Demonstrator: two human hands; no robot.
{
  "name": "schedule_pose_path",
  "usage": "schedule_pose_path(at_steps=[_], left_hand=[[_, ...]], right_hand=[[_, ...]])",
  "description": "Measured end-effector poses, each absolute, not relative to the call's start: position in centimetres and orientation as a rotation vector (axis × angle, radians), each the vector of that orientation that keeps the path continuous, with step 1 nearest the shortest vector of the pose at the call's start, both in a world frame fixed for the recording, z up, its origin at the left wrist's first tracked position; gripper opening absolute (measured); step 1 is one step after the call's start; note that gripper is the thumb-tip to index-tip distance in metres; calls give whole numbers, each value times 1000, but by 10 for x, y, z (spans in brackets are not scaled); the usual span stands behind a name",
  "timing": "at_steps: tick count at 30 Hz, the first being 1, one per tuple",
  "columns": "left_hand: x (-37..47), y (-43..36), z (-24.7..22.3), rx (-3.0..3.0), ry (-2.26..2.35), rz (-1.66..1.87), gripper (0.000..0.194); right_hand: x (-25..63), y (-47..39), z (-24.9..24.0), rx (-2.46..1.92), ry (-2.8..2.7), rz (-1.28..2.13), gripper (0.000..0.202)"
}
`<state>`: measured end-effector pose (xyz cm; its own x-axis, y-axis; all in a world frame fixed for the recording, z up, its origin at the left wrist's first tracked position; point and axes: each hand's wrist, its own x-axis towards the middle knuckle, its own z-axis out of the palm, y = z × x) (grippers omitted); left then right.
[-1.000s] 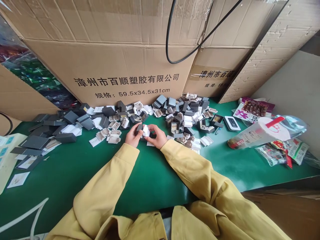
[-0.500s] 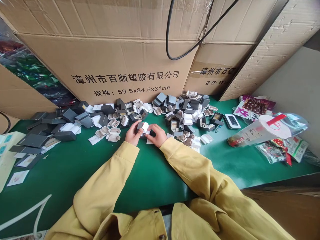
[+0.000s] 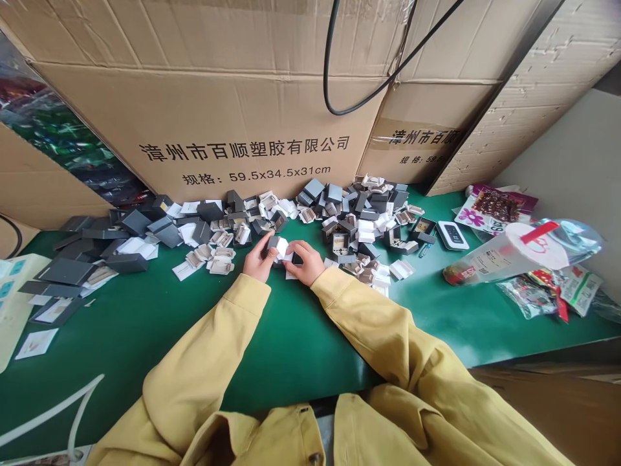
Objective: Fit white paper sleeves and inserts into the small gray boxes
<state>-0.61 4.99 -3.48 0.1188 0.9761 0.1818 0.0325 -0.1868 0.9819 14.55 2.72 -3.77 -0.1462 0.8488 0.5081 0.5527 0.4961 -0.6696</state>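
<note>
Near the middle of the green table, my left hand [image 3: 259,260] is closed round a small dark box [image 3: 274,242] with a white piece [image 3: 281,246] at its open side. My right hand [image 3: 306,262] has its fingers bent and pressed on the right side of the white piece. Part of the box is hidden by my fingers. Beyond my hands lie small grey boxes [image 3: 338,243] and folded white and beige inserts [image 3: 220,260]. Larger dark boxes [image 3: 65,272] are heaped at the left.
Large cardboard boxes [image 3: 242,116] stand behind the table [image 3: 286,349]. A black cable [image 3: 326,65] hangs in front. On the right are a white device [image 3: 452,235], a lying drink cup [image 3: 495,259] and snack packets [image 3: 499,204]. A white cable [image 3: 53,409] is at lower left.
The view has shifted very slightly. Both hands stay in nearly the same place, with the box and the white piece still between them.
</note>
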Motion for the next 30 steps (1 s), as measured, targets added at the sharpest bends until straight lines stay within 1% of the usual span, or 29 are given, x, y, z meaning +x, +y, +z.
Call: schedule_pose_path(at_steps=[7, 10, 16, 23, 30], left_hand=[[-6, 49, -34, 1405, 1061, 1219, 79], [-6, 48, -33, 1408, 1048, 1211, 76], [-9, 52, -39, 1385, 1010, 1209, 71], [-11, 60, -53, 1335, 994, 1245, 73], [-11, 60, -54, 1288, 981, 1288, 73]], right_hand=[[147, 27, -36, -1207, -1905, 421, 11], [145, 27, -36, -1227, -1914, 426, 12], [143, 24, -35, -1290, -1964, 370, 11], [142, 16, -25, -1459, -2084, 251, 16], [141, 17, -28, -1387, -2079, 151, 16]])
